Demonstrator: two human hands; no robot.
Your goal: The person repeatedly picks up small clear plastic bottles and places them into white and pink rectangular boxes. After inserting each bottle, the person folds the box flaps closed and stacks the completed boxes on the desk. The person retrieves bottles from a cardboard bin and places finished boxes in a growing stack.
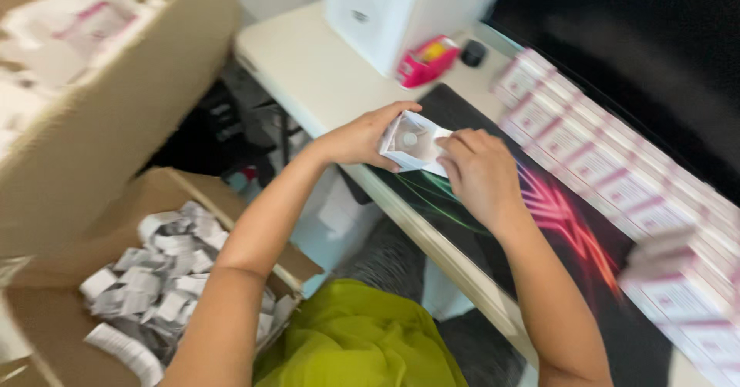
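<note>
A small white carton point(413, 141), its end flap open, is held over the near edge of a black desk mat point(563, 240) with red and green streaks. My left hand point(359, 136) grips the carton from the left side. My right hand point(479, 173) holds its right end, fingers curled over the flap. A small round shape shows inside the open end. The view is blurred by motion.
Rows of white and pink small boxes point(617, 171) line the mat's far side. A white appliance point(401, 9), a pink tape dispenser point(426, 61) stand on the white table point(308, 71). Two cardboard boxes of folded paper slips point(154, 279) and packets point(69, 32) sit at left.
</note>
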